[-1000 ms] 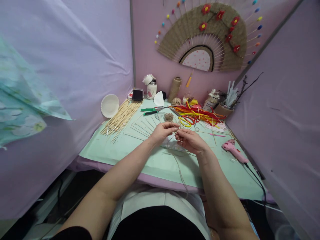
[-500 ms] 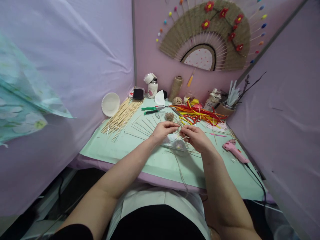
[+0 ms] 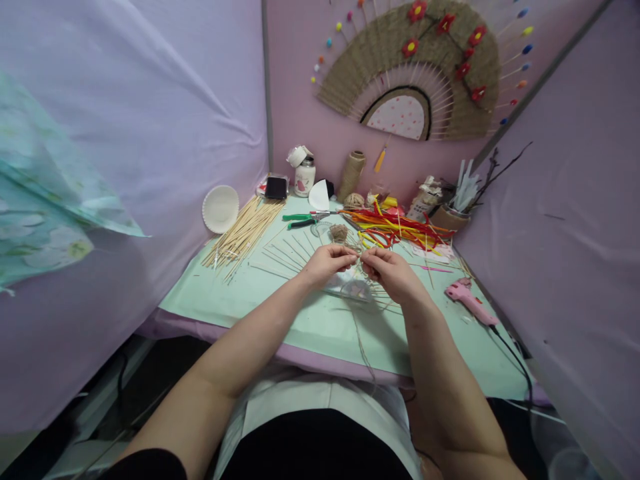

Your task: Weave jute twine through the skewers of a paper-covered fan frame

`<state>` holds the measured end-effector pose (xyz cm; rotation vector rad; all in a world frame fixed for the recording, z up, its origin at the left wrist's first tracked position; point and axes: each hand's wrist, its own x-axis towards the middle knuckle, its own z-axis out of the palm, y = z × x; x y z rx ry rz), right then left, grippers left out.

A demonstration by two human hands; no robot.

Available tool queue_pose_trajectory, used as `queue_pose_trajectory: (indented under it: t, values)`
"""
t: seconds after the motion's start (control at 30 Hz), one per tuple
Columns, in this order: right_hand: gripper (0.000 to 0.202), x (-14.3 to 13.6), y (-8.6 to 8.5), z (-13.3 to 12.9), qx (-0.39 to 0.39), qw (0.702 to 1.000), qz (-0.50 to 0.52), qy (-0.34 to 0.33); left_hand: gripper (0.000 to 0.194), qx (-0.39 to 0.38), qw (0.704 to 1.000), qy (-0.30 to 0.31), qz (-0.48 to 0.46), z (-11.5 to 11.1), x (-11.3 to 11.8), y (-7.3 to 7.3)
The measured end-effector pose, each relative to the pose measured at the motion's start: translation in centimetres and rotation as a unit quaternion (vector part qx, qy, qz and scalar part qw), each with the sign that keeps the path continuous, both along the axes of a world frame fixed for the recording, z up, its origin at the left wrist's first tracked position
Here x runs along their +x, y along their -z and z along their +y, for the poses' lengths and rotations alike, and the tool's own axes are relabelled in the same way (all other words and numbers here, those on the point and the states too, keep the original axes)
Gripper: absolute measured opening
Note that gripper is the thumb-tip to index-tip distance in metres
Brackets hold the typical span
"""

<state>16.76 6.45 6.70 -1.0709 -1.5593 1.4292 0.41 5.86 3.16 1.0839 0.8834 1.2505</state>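
My left hand [image 3: 331, 262] and my right hand [image 3: 386, 272] meet fingertip to fingertip above the table, both closed in a pinch on thin jute twine. A loose length of the twine [image 3: 361, 339] trails from there over the table's front edge toward my lap. Beneath the hands lies a half-round spread of thin sticks [image 3: 285, 257], fanning out from a pale centre piece [image 3: 353, 288]; my hands cover part of it. Just beyond my fingers sits a small ball of brown twine [image 3: 339, 233].
Bamboo sticks [image 3: 245, 233] are heaped at left beside a white paper plate [image 3: 221, 209]. Green-handled pliers [image 3: 300, 219] and red and yellow pipe cleaners [image 3: 400, 223] lie behind. A pink glue gun [image 3: 471, 303] with its cord rests at right. A twine spool [image 3: 353, 175] stands at the back.
My right hand's fingers have shifted slightly and come closer to the left fingertips. Both hands stay over the sticks, and the other things lie as before.
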Motion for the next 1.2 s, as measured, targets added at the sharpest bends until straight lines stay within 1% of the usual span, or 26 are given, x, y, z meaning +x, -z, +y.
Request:
queue_pose_trajectory:
  t: [0.1, 0.17, 0.27, 0.33, 0.43, 0.57, 0.63, 0.7, 0.77, 0.8, 0.87, 0.9, 0.97, 1.0, 1.07, 1.13, 1.2]
  values:
    - [0.029, 0.6, -0.3, 0.0, 0.006, 1.000, 0.014, 0.008, 0.030, -0.017, 1.000, -0.006, -0.018, 0.0, 0.0, -0.2]
    - [0.029, 1.0, -0.8, -0.5, 0.016, 1.000, 0.006, 0.015, 0.028, -0.048, 0.997, -0.003, -0.064, 0.0, -0.2, -0.5]
    - [0.030, 1.4, -1.8, -2.2, 0.049, 0.997, -0.057, 0.006, 0.019, -0.109, 0.983, -0.001, -0.150, 0.0, -0.7, -1.1]
    - [0.030, 1.8, -2.5, -3.9, 0.085, 0.988, -0.129, -0.021, 0.010, -0.138, 0.972, -0.014, -0.187, 0.1, -1.0, -1.3]
    - [0.030, 2.5, -3.3, -6.4, 0.148, 0.958, -0.232, -0.079, 0.009, -0.150, 0.965, -0.031, -0.212, 0.2, -1.2, -1.2]
    - [0.029, 4.1, -3.2, -8.9, 0.203, 0.903, -0.360, -0.119, 0.009, -0.159, 0.957, -0.029, -0.241, 0.5, -1.3, -0.9]
    - [0.028, 5.5, -2.9, -9.9, 0.211, 0.870, -0.419, -0.151, 0.008, -0.172, 0.947, -0.041, -0.268, 0.8, -1.5, -0.9]
    - [0.027, 7.2, -3.0, -10.9, 0.202, 0.842, -0.460, -0.194, 0.009, -0.185, 0.934, -0.072, -0.297, 1.1, -1.8, -1.0]
    - [0.024, 9.1, -3.7, -11.8, 0.183, 0.831, -0.470, -0.234, 0.008, -0.190, 0.923, -0.103, -0.318, 1.3, -2.2, -1.1]
    - [0.024, 9.9, -4.2, -12.2, 0.178, 0.835, -0.461, -0.242, 0.008, -0.187, 0.921, -0.110, -0.322, 1.3, -2.3, -1.2]
    - [0.030, 10.9, -5.5, -12.2, 0.183, 0.858, -0.424, -0.227, 0.009, -0.170, 0.928, -0.103, -0.316, 1.2, -2.2, -1.3]
    - [0.033, 11.0, -6.0, -11.9, 0.194, 0.874, -0.398, -0.200, 0.010, -0.158, 0.935, -0.088, -0.306, 1.0, -2.1, -1.3]
    - [0.034, 10.0, -6.5, -10.2, 0.218, 0.908, -0.339, -0.117, 0.013, -0.136, 0.951, -0.051, -0.274, 0.6, -1.6, -1.3]
    - [0.034, 9.1, -6.3, -8.9, 0.229, 0.923, -0.302, -0.064, 0.015, -0.126, 0.958, -0.032, -0.254, 0.4, -1.3, -1.3]
    - [0.033, 6.4, -5.1, -5.9, 0.239, 0.946, -0.217, 0.029, 0.019, -0.106, 0.971, 0.002, -0.215, 0.0, -0.8, -1.2]
    - [0.036, 3.4, -3.3, -3.0, 0.222, 0.962, -0.144, 0.063, 0.025, -0.083, 0.980, 0.019, -0.180, -0.2, -0.4, -1.0]
    - [0.043, 0.8, -1.7, -0.9, 0.177, 0.979, -0.089, 0.044, 0.030, -0.060, 0.986, 0.012, -0.152, -0.2, -0.2, -0.8]
